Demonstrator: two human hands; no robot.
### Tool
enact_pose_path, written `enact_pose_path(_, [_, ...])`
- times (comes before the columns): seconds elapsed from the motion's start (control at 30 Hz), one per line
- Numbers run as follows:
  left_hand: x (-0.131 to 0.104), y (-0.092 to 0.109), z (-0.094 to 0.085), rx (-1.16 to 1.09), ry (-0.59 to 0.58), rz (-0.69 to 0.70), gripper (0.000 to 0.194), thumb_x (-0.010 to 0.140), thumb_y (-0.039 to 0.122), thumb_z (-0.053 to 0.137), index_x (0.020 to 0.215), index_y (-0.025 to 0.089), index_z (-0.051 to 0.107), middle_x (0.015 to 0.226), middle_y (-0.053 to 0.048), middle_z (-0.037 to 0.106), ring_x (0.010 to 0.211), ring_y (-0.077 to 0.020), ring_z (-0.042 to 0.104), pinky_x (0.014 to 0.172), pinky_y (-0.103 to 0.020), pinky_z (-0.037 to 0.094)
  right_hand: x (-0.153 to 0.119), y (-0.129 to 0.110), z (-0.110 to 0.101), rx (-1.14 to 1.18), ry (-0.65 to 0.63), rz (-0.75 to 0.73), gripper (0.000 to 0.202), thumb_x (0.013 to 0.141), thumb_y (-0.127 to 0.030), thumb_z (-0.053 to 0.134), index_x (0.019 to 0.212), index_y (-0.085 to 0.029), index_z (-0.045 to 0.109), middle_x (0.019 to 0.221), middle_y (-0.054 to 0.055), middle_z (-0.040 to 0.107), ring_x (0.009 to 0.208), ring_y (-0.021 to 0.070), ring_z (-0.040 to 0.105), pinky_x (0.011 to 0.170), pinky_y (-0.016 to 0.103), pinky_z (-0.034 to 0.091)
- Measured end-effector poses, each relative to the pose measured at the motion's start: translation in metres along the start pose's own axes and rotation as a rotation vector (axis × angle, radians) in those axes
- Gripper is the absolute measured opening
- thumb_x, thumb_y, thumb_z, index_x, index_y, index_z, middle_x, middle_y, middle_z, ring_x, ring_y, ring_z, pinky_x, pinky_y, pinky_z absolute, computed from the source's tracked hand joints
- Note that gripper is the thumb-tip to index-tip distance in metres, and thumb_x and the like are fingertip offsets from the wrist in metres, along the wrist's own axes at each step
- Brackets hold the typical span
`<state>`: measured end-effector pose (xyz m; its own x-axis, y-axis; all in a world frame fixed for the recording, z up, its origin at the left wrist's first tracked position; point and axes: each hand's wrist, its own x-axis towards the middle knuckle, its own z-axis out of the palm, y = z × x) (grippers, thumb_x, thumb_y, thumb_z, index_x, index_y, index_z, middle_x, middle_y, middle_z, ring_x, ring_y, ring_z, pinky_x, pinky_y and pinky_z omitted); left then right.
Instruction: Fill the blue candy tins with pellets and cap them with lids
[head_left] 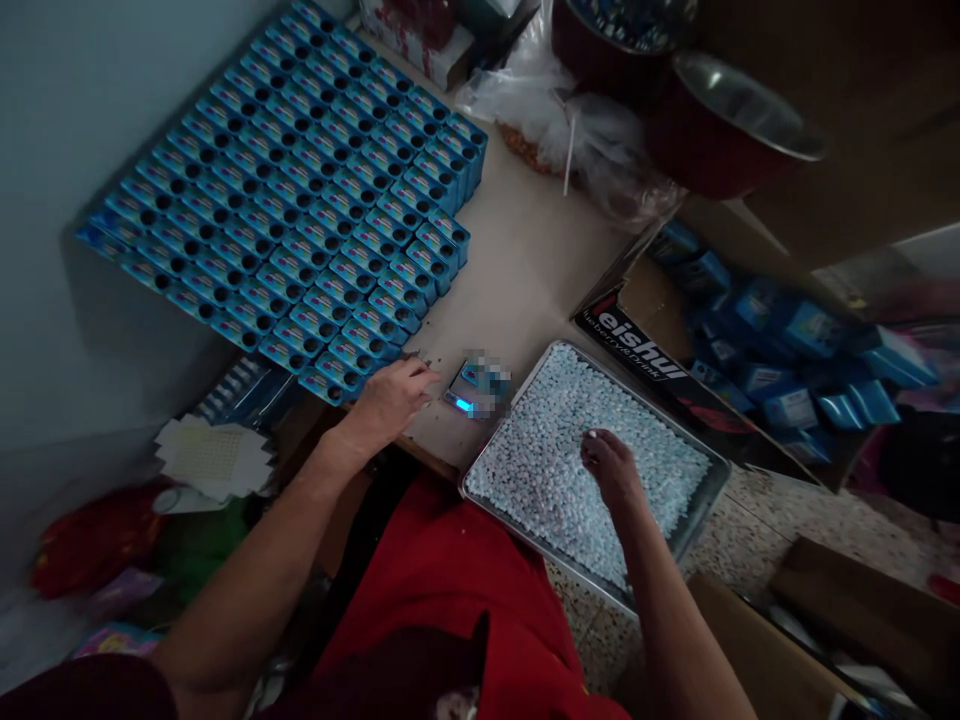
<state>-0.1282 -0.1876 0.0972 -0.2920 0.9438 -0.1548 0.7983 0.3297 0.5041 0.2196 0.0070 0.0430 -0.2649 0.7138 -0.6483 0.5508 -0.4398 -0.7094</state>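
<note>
- While the lower left is occupied by a red bundle (97,540), a pale card with a notched edge (217,460) is seen to its right, below the table's level.
- Blue boxes (315,200), each marked by a dark round spot on its upper face, are arranged in close rows along the wall; the near right side of the block is stepped.
- The left hand (394,400) is placed just beside the nearest boxes; its fingers are loosely bent and pointed toward the scale, and whether anything is held cannot be told.
- A small scale (463,405) with a lit blue display is set on the table top (517,240), between the left hand and the tray.
- The metal tray (716,490) is spread with pale pellets (540,430).
- The right hand (611,465) is held over the pellets, its fingers narrowed together, with a white pellet (592,434) shown at the tips.
- Behind, a clear plastic bag (517,90) and two dark red pots (720,150) are stood.
- At right, blue packets (795,330) are heaped in an open printed carton (637,340).
</note>
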Motion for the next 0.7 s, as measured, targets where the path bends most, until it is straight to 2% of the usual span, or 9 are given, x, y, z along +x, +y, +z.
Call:
enact_pose_path(0.07, [0.0,0.0,0.0,0.0,-0.018,0.002,0.025,0.087,0.012,0.064,0.109,0.021,0.069,0.107,-0.008,0.067,0.101,-0.0221,0.063,0.09,-0.034,0.052,-0.002,-0.003,0.003,0.194,-0.099,0.082,0.03,0.07,-0.049,0.067,0.076,-0.022,0.055,0.066,-0.003,0.053,0.055,0.0127,0.048,0.05,0.025,0.035])
enact_pose_path(0.17, [0.001,-0.004,-0.002,-0.011,-0.023,0.008,0.027,0.087,0.012,0.063,0.112,0.021,0.068,0.108,-0.008,0.066,0.103,-0.0223,0.063,0.091,-0.034,0.052,-0.002,-0.011,0.013,0.209,-0.168,0.087,0.029,0.067,-0.044,0.069,0.083,-0.022,0.06,0.07,-0.001,0.057,0.06,0.0135,0.053,0.055,0.026,0.043])
enact_pose_path(0.27, [0.0,-0.011,-0.003,-0.028,-0.021,0.005,0.031,0.086,0.012,0.065,0.116,0.022,0.067,0.111,-0.009,0.066,0.106,-0.0228,0.063,0.094,-0.036,0.052,0.004,-0.021,0.025,0.162,-0.102,0.075,0.036,0.064,-0.041,0.074,0.093,-0.021,0.065,0.075,0.001,0.064,0.066,0.0152,0.059,0.061,0.028,0.048])
enact_pose_path(0.4, [0.0,-0.022,-0.004,-0.048,-0.018,-0.007,0.038,0.083,0.009,0.067,0.119,0.023,0.066,0.114,-0.009,0.065,0.11,-0.0243,0.062,0.097,-0.039,0.052,0.01,-0.035,0.041,0.123,0.051,0.076,0.043,0.06,-0.044,0.079,0.091,-0.018,0.068,0.066,-0.001,0.062,0.06,0.0135,0.056,0.058,0.026,0.046])
enact_pose_path(0.47, [0.001,-0.027,-0.005,-0.049,-0.026,-0.008,0.04,0.084,0.008,0.065,0.121,0.023,0.064,0.116,-0.009,0.065,0.11,-0.0247,0.062,0.096,-0.04,0.052,0.008,-0.046,0.053,0.086,0.008,0.015,0.042,0.064,-0.047,0.079,0.092,-0.017,0.069,0.066,-0.001,0.062,0.057,0.0125,0.054,0.055,0.025,0.042])
enact_pose_path(0.57, [0.004,-0.032,-0.006,-0.057,-0.04,-0.015,0.039,0.085,0.008,0.063,0.122,0.021,0.064,0.117,-0.01,0.064,0.109,-0.0249,0.062,0.095,-0.039,0.053,-0.002,-0.069,0.077,-0.096,-0.141,-0.154,0.034,0.076,-0.047,0.073,0.094,-0.019,0.071,0.069,-0.001,0.064,0.058,0.0133,0.054,0.056,0.025,0.041])
enact_pose_path(0.63, [0.006,-0.032,-0.006,-0.075,-0.036,-0.024,0.037,0.085,0.008,0.063,0.119,0.022,0.066,0.114,-0.008,0.064,0.107,-0.0241,0.063,0.094,-0.038,0.053,-0.008,-0.086,0.097,-0.266,-0.196,-0.315,0.026,0.083,-0.043,0.068,0.093,-0.02,0.072,0.075,0.001,0.068,0.065,0.0158,0.058,0.062,0.027,0.044])
enact_pose_path(0.7, [0.007,-0.031,-0.007,-0.091,-0.031,-0.027,0.036,0.084,0.008,0.063,0.116,0.024,0.067,0.111,-0.007,0.065,0.105,-0.0231,0.063,0.094,-0.037,0.053,-0.009,-0.098,0.114,-0.39,-0.198,-0.471,0.02,0.087,-0.038,0.063,0.091,-0.021,0.072,0.084,0.003,0.071,0.075,0.0187,0.063,0.07,0.029,0.046])
